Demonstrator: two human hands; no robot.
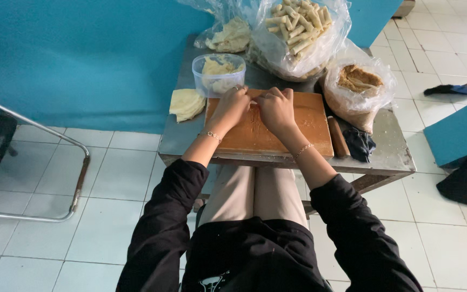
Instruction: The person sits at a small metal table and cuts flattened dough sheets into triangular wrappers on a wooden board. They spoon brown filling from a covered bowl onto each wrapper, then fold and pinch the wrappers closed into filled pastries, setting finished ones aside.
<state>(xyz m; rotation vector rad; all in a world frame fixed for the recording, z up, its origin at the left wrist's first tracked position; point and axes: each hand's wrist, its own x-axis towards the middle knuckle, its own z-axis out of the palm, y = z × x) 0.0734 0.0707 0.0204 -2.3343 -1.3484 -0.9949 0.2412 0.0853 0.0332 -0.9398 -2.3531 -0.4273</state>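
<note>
A person sits at a small metal table [390, 154]. Both hands rest on a brown wooden board [268, 132] near its far edge. The left hand [232, 106] and the right hand [277, 108] are close together, with fingers curled down over something small on the board. I cannot tell what it is or how tightly they pinch it. A clear tub [218, 73] stands just behind the left hand. A bag of pale rolls [300, 33] sits farther back.
</note>
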